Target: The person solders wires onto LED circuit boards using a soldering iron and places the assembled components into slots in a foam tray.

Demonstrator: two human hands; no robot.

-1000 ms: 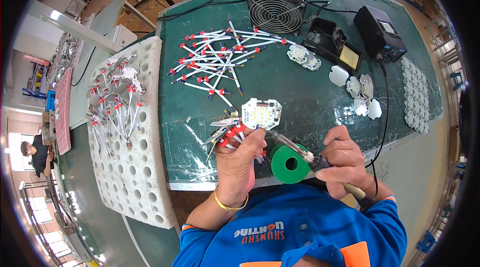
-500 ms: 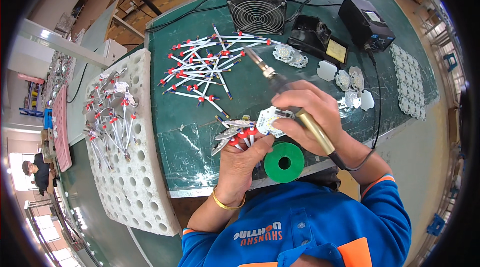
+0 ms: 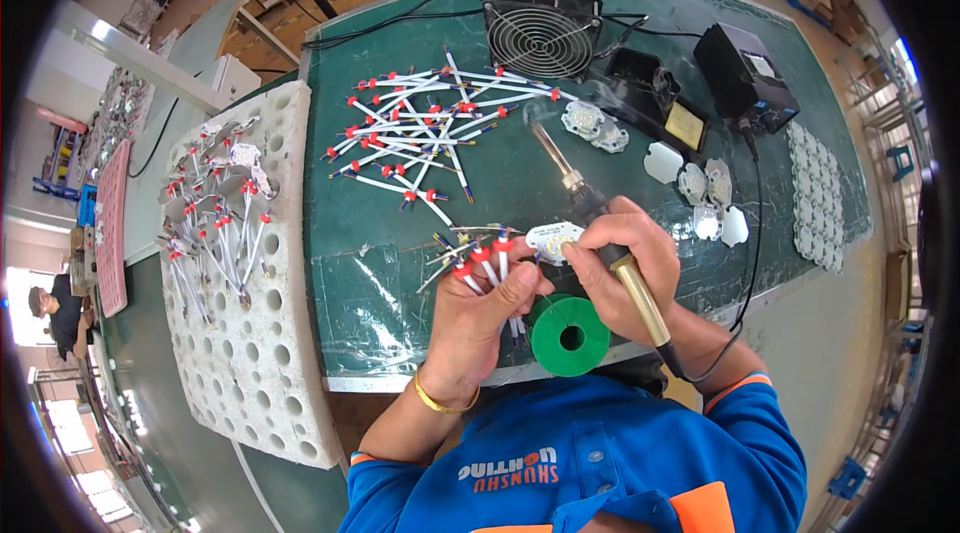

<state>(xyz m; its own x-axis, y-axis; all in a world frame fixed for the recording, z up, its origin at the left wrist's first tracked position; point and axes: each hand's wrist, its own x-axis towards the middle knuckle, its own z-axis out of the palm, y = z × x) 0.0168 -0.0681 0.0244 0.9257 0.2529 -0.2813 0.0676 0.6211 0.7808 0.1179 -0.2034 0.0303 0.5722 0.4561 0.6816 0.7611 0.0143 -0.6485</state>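
Note:
My left hand (image 3: pixel 470 318) is closed around a bunch of white cables (image 3: pixel 480 258) with red collars, and thin boards at their upper ends appear edge-on. In my right hand (image 3: pixel 640 258) is a soldering iron (image 3: pixel 640 298), its metal tip pointing up and away to the left, with faint smoke near it. The thumb and fingers of that hand also hold a white LED board (image 3: pixel 550 241) beside the cable ends. Just below the board, a green solder spool (image 3: pixel 546 345) rests near the table's front edge, right of my left wrist.
Loose white cables (image 3: pixel 420 133) lie piled at the table's far left. A fan (image 3: pixel 542 38), an iron stand (image 3: pixel 640 83) with a yellow sponge, and a black soldering station (image 3: pixel 745 78) line the back. LED boards (image 3: pixel 818 198) lie right; a foam block (image 3: pixel 250 358) holds finished-looking assemblies left.
The cable bunch in my left hand has turned, so its boards now appear edge-on. My right hand keeps the iron and LED board. The whole view has shifted slightly.

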